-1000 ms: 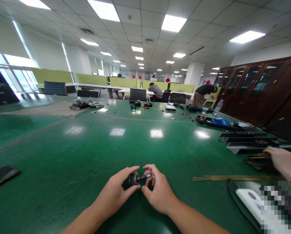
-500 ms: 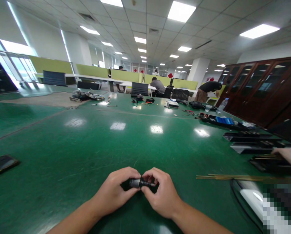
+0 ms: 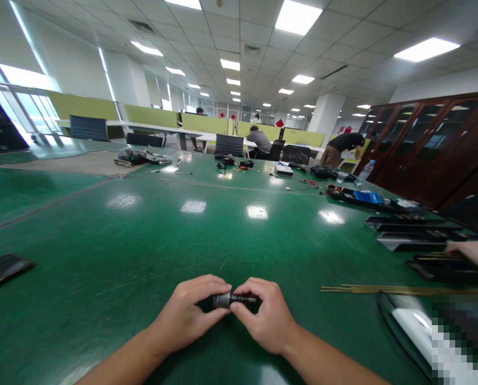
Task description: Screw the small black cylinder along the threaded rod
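Note:
Near the front of the green table (image 3: 207, 240), a small dark cylindrical part with a narrower ribbed shaft (image 3: 222, 300) is held level between both hands. My left hand (image 3: 191, 307) is closed round its thicker grey-black body, thumb below and fingers above. With thumb and forefinger, my right hand (image 3: 265, 315) pinches the thin end, whose metallic tip points right into the palm. The exact kind of part is too small to tell. Both forearms come in from the bottom edge.
At left lies a dark phone (image 3: 6, 270). Thin brass rods (image 3: 355, 289), a white device (image 3: 419, 331) with a black cable and black channel-shaped trays (image 3: 415, 240) occupy the right. Another person's hand (image 3: 475, 254) reaches into a black tray there. Tools and a water bottle (image 3: 366, 172) stand farther back.
The right thumb and fingers have shifted slightly on the shaft. My left hand and the part stay almost in place.

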`<act>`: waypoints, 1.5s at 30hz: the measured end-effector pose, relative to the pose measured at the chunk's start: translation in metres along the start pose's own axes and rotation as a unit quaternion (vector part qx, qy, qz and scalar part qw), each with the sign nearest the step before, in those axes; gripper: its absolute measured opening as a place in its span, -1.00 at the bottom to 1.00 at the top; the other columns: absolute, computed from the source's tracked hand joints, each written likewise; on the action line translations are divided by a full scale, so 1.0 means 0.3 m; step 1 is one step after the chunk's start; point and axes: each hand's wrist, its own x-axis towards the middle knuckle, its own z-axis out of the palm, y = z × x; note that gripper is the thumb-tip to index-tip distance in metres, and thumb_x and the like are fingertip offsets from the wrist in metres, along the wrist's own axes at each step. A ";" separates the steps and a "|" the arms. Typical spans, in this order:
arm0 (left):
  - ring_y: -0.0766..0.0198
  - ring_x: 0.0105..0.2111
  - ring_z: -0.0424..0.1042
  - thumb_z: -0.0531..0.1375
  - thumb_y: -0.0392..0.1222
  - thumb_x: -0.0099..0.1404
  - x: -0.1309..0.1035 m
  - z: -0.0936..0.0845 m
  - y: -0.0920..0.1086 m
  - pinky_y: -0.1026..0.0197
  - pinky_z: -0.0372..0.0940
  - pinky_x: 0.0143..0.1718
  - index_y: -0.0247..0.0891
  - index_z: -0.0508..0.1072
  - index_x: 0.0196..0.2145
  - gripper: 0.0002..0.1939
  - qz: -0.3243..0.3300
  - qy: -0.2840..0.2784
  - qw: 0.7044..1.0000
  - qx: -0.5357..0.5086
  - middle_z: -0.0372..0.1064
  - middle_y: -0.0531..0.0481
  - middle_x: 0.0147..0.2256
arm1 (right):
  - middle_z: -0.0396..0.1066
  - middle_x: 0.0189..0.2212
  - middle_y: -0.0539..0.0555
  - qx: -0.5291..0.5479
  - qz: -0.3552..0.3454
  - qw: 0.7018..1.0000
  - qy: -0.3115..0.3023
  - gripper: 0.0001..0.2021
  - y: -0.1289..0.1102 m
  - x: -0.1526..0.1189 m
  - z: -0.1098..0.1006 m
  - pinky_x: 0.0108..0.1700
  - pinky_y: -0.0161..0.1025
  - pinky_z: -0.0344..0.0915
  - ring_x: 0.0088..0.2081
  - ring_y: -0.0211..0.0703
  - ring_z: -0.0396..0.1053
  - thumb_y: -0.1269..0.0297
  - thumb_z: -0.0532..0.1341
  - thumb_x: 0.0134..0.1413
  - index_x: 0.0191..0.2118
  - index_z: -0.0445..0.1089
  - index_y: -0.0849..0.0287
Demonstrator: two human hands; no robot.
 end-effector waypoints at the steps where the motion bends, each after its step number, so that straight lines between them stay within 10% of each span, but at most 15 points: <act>1: 0.30 -0.13 0.50 0.34 -0.25 0.23 -0.001 0.000 0.001 0.28 0.41 -0.06 -0.11 0.50 -0.07 -0.70 0.000 0.001 1.000 0.001 0.51 0.02 -0.15 | 0.42 -0.45 -0.03 0.000 0.002 1.000 0.002 -0.95 0.000 0.000 0.001 -0.30 -0.28 0.19 -0.40 -0.22 0.35 0.32 0.31 0.07 -0.31 0.50 0.13; 45: 0.22 -0.15 0.54 0.36 -0.23 0.20 -0.009 -0.012 -0.012 0.22 0.47 -0.07 -0.13 0.54 -0.05 -0.67 0.012 0.021 0.999 0.038 0.54 -0.04 -0.15 | 0.45 -0.46 -0.01 0.012 0.024 1.000 0.007 -0.95 0.002 0.004 -0.004 -0.31 -0.29 0.18 -0.42 -0.22 0.36 0.31 0.32 0.08 -0.35 0.52 0.15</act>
